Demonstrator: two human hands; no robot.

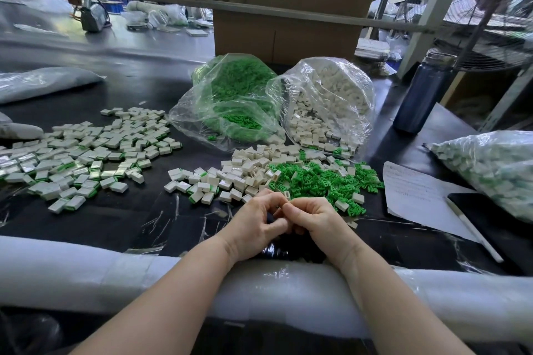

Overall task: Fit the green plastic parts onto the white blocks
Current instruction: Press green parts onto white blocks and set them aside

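1. The left hand point(257, 228) and the right hand point(314, 220) are brought together over the near edge of the dark worktop point(121, 219), with both forearms laid across a white foam roll point(86, 277) along that edge.
2. The fingers point(269, 204) of the left hand are curled inward, and the fingers of the right hand are curled toward them; a small white block point(287, 195) is seen pinched at the fingertips where the two hands meet. Which hand bears most of the grip cannot be told, and no green part can be made out within the grasp.
3. A loose heap of green plastic parts point(323, 181) is spread just beyond the right hand, mixed at its left edge with a heap of white blocks point(248, 170).
4. A wider scatter of blocks with green edges showing point(83, 158) is laid out well to the left.
5. Two opened clear bags are set behind the heaps: one of green parts point(230, 101) and one of white blocks point(328, 104), touching each other.
6. A sheet of paper point(418, 196) and a white pen point(473, 230) are placed to the right, beside another filled bag point(490, 164). A dark blue bottle point(424, 95) is stood upright behind them.
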